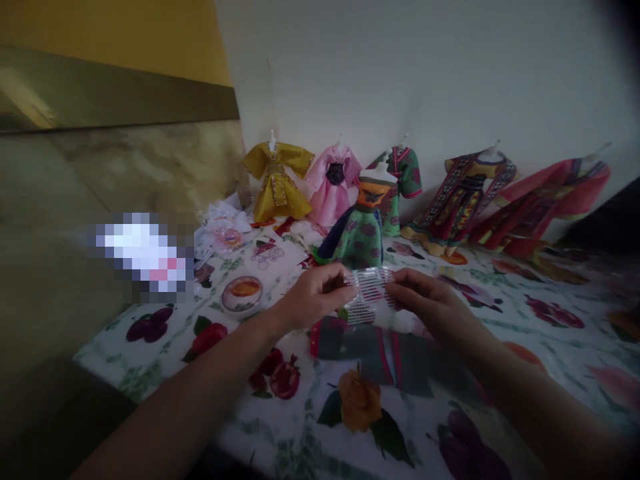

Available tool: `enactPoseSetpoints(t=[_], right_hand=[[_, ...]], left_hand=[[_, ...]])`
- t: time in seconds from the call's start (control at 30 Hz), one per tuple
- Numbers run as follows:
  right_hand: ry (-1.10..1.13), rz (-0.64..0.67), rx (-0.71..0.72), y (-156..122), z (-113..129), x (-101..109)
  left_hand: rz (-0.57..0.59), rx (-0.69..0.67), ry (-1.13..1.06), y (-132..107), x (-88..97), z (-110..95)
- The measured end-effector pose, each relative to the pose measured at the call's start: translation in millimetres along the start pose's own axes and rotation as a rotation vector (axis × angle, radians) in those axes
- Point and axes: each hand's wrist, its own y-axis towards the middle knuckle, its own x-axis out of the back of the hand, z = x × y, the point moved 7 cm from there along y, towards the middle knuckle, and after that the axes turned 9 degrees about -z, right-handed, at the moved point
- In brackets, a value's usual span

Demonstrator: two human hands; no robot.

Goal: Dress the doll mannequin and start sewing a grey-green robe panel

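My left hand and my right hand both pinch a small clear sheet of sticker gems, held up between them above the table. Rows of red and silver dots show on the sheet. Directly beneath it lies a flat dark paper garment with red stripes on the floral tablecloth. Just behind my hands stands a small mannequin in a green floral dress with an orange top.
Several more doll-sized dresses stand along the white wall: a yellow one, a pink one, a green one, a patterned robe and a red robe. Paper scraps lie at the left.
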Motion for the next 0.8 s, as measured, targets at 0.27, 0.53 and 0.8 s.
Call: enactPoseSetpoints(t=[0.27, 0.53, 0.8], right_hand=[[0.032, -0.051, 0.003, 0.3, 0.9, 4.5], [0.032, -0.108, 0.039, -2.0, 10.8, 8.8], [-0.035, -0.114, 0.217, -23.5, 42.8, 3.3]], left_hand=[[-0.146, -0.038, -0.004, 2.4, 24.6, -11.9], [-0.456, -0.203, -0.16, 7.0, 70.9, -23.9], [-0.203, -0.07, 0.039, 0.5, 21.5, -13.1]])
